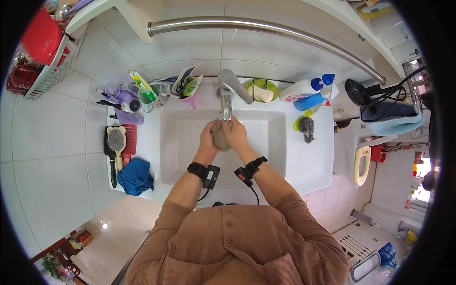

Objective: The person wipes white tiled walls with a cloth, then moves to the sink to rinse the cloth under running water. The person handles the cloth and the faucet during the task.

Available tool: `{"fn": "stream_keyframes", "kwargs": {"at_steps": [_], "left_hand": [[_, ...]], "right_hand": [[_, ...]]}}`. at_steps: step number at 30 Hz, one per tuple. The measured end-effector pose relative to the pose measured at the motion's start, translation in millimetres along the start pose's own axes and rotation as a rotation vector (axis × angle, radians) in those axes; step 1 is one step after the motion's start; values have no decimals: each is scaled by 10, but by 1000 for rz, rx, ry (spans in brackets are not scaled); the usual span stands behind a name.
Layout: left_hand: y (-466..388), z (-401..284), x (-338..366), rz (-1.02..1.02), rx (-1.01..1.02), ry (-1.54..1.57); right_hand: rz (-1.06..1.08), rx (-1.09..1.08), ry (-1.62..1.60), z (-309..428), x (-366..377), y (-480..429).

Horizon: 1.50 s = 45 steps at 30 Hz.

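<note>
Both hands meet under the chrome faucet (227,103), over the white sink basin (178,142). My left hand (207,138) grips the left side of a bunched grey-green cloth (221,138). From the right, my right hand (236,133) holds the same cloth, with its thumb near the spout. The cloth hangs bundled between the two palms, and its far side lies partly behind the fingers. Whether water is running cannot be made out clearly. Each wrist wears a black strap with a small module and a cable.
Left of the basin lie hairbrushes (116,139) and a blue cloth (136,176). Behind it stand a toothbrush cup (149,96) and a green soap dish (261,91). At right are bottles (309,101) and a steel-wool scrubber (306,129). A metal rail (263,26) crosses above.
</note>
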<state>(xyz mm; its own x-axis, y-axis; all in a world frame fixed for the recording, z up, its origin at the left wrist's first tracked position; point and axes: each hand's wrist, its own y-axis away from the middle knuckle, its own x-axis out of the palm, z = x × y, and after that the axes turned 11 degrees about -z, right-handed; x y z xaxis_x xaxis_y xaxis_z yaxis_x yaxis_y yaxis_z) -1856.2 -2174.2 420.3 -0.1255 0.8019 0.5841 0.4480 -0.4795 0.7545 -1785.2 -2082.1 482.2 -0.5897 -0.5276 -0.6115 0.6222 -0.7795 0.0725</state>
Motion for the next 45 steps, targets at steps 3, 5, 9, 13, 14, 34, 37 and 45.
{"fn": "stream_keyframes", "kwargs": {"at_steps": [3, 5, 9, 13, 14, 34, 37, 45], "left_hand": [[-70, -129, -56, 232, -146, 49], [-73, -138, -51, 629, -311, 133], [0, 82, 58, -77, 82, -77], [-34, 5, 25, -61, 27, -72], [-79, -74, 6, -32, -24, -63], [-127, -71, -39, -31, 93, -244], [109, -101, 111, -33, 89, -178], [166, -136, 43, 118, 107, -181]], "right_hand": [[18, -278, 33, 104, -44, 256], [135, -563, 15, 115, -94, 286], [29, -148, 176, 46, -106, -94], [28, -198, 180, 25, -32, -24], [59, -243, 215, 35, -14, 80], [143, -69, 111, -229, 52, -111], [86, 108, -77, -527, -1, -260], [492, 762, -806, -722, -339, -147]]}}
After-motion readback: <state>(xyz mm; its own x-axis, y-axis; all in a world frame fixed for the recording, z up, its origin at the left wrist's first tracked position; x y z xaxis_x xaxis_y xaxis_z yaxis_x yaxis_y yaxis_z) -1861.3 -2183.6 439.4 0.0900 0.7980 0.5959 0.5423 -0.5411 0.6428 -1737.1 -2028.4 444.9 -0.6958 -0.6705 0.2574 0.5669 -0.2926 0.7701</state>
